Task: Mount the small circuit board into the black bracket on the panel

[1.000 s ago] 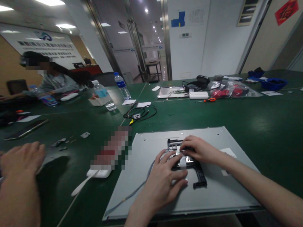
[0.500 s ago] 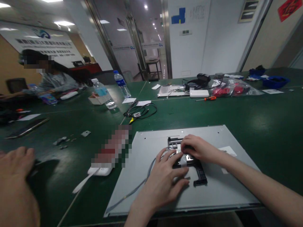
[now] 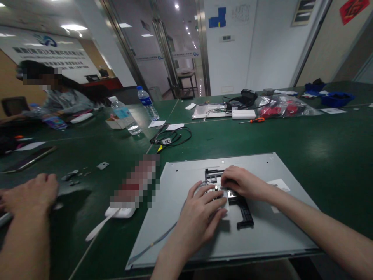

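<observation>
A grey metal panel (image 3: 262, 233) lies flat on the green table in front of me. A black plastic bracket (image 3: 244, 214) sits on its middle, with a grey flat cable (image 3: 163, 235) running off to the lower left. My left hand (image 3: 201, 216) lies on the panel with its fingers spread, the tips pressing on the bracket's left part. My right hand (image 3: 243, 182) rests curled over the bracket's top, fingertips pressed down on it. What is under the fingers is hidden.
A co-worker's hand and forearm (image 3: 29, 196) lie on the table at the left. A white device (image 3: 121, 212) sits left of the panel. Farther off are water bottles (image 3: 125, 116), a black cable coil (image 3: 171, 137), an orange screwdriver (image 3: 256, 120), plastic bags (image 3: 285, 105) and a seated person (image 3: 58, 97).
My left fingers have slid slightly up onto the bracket. The co-worker's hand at the left has shifted about. The view has moved a little.
</observation>
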### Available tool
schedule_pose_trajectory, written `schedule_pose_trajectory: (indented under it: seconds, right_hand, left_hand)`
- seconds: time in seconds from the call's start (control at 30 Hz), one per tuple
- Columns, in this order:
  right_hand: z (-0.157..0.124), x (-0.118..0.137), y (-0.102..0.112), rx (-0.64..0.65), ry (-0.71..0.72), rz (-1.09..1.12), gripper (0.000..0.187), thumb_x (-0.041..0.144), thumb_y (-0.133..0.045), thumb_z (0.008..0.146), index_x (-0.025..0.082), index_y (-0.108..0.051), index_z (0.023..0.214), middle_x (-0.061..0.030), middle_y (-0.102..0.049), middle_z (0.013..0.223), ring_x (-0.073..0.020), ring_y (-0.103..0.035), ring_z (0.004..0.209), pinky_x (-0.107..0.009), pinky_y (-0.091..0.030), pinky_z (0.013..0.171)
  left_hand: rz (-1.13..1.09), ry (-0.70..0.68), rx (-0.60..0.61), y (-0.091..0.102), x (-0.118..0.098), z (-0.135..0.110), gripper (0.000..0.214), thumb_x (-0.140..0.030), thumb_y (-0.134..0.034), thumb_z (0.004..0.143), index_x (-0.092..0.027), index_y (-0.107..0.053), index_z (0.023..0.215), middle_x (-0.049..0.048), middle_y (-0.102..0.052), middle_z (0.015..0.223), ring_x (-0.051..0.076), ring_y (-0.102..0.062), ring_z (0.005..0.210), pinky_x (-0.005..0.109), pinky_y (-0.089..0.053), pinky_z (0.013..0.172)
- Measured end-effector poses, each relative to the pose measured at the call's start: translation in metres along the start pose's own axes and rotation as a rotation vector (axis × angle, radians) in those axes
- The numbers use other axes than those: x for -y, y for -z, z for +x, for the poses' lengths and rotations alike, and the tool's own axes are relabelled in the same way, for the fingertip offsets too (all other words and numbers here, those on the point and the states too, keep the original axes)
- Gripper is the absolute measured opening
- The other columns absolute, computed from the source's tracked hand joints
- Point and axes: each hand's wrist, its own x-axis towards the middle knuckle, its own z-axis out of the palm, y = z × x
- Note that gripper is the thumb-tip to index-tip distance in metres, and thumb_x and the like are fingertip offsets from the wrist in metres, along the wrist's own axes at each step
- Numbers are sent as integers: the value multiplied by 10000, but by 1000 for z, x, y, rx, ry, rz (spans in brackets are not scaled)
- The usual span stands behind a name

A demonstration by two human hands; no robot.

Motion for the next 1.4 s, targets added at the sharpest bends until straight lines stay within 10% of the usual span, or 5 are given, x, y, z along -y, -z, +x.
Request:
schedule_pose_trajectory:
  seconds: [1.4]
  right_hand:
    - [0, 4, 1, -39, -66, -14, 167, 80, -551, 837, 193, -604, 948, -34, -655, 904, -154, -568, 842, -273, -424, 752]
  left_hand:
    - [22, -42, 27, 1, -2, 1, 186, -332, -550, 890, -337, -669, 1033, 12, -529, 1292, 256, -416, 1247, 558, -242, 1071]
